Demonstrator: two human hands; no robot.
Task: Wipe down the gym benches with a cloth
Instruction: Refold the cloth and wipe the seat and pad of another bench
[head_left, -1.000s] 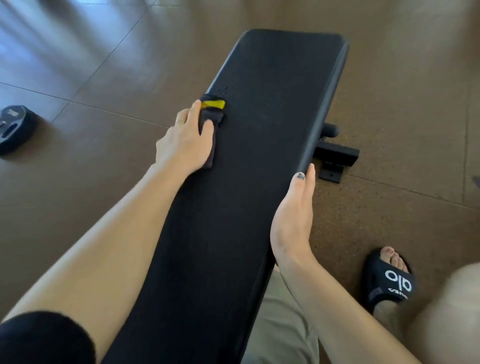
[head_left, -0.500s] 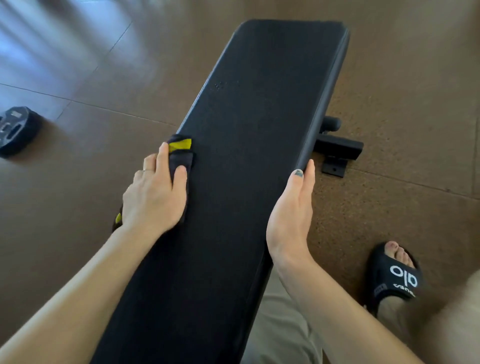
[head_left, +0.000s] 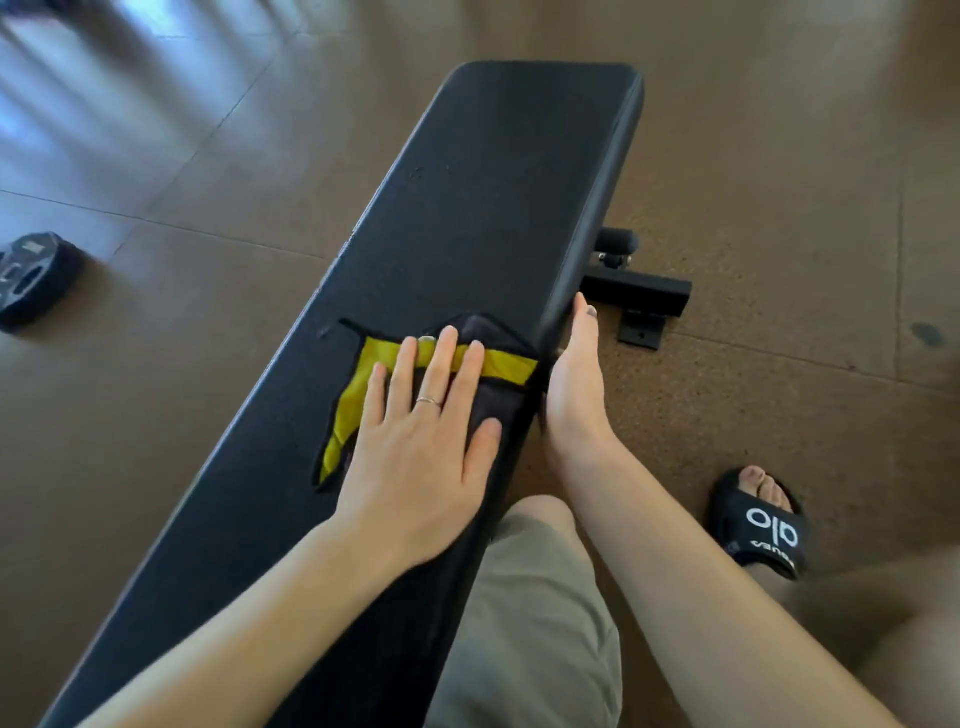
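Left hand lies flat, fingers straight & spread, pressing the cloth down on the bench pad. Cloth is dark w/ a yellow border, spread out under the palm, sitting about mid-length of the pad and reaching toward its right edge. Right hand rests against the bench's right side, fingers straight, thumb side up; looks like it's steadying the pad, holding nothing that I can see.

Progress, judged from this view only: wiping is under way, cloth in full contact w/ the top surface. Can't tell which parts are already clean; the black pad shows no wet streaks or clear dirt line. A few small specks sit on the far half, so that end prob. needs a pass, also the near end by the person's knees and the side edges. Task says benches, plural; only one is in view, so any others remain to be done.

Floor nearby: weight plate well apart on the left, a sandal on the right.
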